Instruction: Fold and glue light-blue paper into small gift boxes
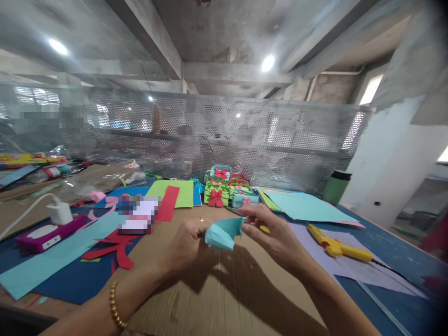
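Observation:
A small folded piece of light-blue craft sheet [220, 234] is held up over the brown cardboard [217, 298]. My left hand [191, 238] grips its left side, fingers wrapped and partly hidden behind it. At the piece's upper right edge, my right hand [264, 231] pinches it between thumb and fingers. A slim dark tool with a bit of yellow [265, 229] shows by my right hand, partly hidden; I cannot tell whether it is held or lies on the cardboard. Beyond my hands stand small finished bags in green and blue with red bows [216, 198].
On the right, a yellow glue gun [339, 248] lies on lilac sheets [381, 270], near a green bottle [336, 186]. Left are a purple power strip [52, 235] with a white charger [60, 212], red cut-outs [112, 247] and a phone [140, 217]. A perforated metal screen [224, 135] stands behind.

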`<state>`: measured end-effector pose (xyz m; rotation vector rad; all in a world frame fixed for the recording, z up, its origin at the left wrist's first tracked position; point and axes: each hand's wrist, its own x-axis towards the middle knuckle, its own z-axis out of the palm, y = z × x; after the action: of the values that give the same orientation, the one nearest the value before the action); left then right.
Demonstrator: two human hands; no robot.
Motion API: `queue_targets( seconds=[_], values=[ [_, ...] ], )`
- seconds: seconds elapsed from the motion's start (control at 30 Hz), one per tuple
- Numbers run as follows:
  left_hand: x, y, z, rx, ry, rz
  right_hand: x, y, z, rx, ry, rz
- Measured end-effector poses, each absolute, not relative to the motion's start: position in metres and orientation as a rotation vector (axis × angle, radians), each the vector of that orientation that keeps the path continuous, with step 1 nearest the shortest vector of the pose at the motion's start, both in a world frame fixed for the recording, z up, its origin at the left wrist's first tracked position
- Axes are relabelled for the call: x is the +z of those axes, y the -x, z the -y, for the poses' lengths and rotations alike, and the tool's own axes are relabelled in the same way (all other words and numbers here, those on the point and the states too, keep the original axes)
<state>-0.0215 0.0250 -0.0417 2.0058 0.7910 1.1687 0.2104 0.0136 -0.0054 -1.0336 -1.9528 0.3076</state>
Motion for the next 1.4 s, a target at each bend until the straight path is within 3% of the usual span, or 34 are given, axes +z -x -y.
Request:
queue_targets(
  seconds=[0.23, 0.5, 0.83, 1.4],
  values=[
    [-0.045, 0.021, -0.022, 1.077, -2.153, -0.653, -0.017, -0.186, -0.009, 0.458, 0.833, 2.044],
    [-0.025, 0.031, -0.009, 1.214, -1.715, -0.876, -0.023, -0.194, -0.016, 0.14, 0.945, 1.948],
    [-0.034, 0.023, -0.015, 0.975, -1.472, -0.87, -0.033, -0.189, -0.017, -0.188, 0.844, 2.077],
    [-0.042, 0.025, -0.024, 0.966, -1.345, -0.789, -0.035, -0.192, -0.022, -0.192, 0.841, 2.094]
  ],
)
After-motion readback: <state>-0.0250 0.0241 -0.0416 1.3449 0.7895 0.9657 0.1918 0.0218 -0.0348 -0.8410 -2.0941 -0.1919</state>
